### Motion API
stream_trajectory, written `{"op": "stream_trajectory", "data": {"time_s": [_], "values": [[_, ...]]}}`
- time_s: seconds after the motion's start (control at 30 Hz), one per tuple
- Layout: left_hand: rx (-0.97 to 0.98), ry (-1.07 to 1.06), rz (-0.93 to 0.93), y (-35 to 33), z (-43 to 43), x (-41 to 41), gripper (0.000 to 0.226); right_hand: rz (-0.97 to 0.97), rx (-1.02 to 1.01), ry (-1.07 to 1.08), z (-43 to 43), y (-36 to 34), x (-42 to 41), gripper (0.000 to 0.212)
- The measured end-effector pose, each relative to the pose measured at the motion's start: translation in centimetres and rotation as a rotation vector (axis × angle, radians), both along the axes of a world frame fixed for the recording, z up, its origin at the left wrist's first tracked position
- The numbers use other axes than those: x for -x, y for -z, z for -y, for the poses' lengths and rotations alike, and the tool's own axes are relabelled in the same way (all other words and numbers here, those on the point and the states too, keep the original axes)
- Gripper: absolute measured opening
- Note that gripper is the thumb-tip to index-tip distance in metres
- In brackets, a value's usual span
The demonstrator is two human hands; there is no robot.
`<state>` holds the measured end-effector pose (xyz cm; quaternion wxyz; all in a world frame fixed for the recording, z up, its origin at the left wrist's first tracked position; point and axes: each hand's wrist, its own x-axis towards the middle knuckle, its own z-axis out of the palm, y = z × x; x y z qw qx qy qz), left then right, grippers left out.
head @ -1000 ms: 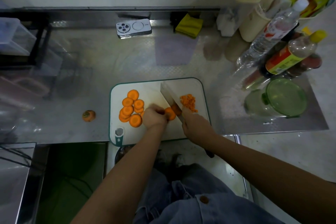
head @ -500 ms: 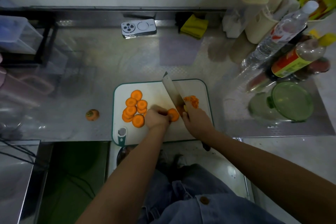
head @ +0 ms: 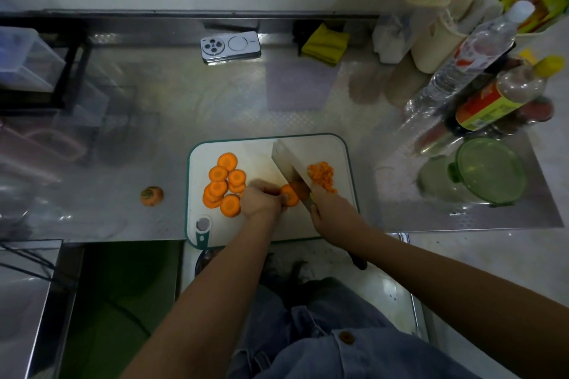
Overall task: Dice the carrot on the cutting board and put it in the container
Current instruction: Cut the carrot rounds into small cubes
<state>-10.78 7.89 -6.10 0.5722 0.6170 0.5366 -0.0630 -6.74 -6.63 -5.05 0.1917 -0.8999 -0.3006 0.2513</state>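
Steel counter [head: 215, 108] bears a white, green-rimmed cutting board [head: 268, 148]. On it the left hand [head: 260, 198] pinches a round carrot slice [head: 289, 194], and the right hand [head: 334, 212] grips a cleaver [head: 292, 163] angled far-left. A green-lidded container [head: 489, 171] stands right of the board.

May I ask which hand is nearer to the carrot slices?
Left. The left hand, pinching a carrot piece, sits beside the carrot slices; the right hand, gripping the knife, is farther right.
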Motion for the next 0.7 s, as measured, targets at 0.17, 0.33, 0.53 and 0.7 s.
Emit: {"op": "stream_trajectory", "data": {"time_s": [0.17, 0.33, 0.53, 0.7], "values": [[-0.016, 0.023, -0.028, -0.4, -0.1, 0.0, 0.013, 0.015, -0.038, 0.042, -2.1, 0.7, -0.4, 0.022], [-0.035, 0.047, -0.03, -0.6, 0.0, 0.0, 0.02, 0.054, -0.054, 0.067, -2.1, 1.3, -0.5, 0.035], [-0.053, 0.063, -0.042, -0.3, -0.1, 0.0, 0.023, 0.048, -0.118, 0.082, -1.2, 0.5, -0.7, 0.049], [-0.046, 0.038, -0.039, -0.2, -0.1, 0.0, 0.021, 0.025, -0.066, -0.007, -0.6, -0.2, -0.4, 0.034]]}}
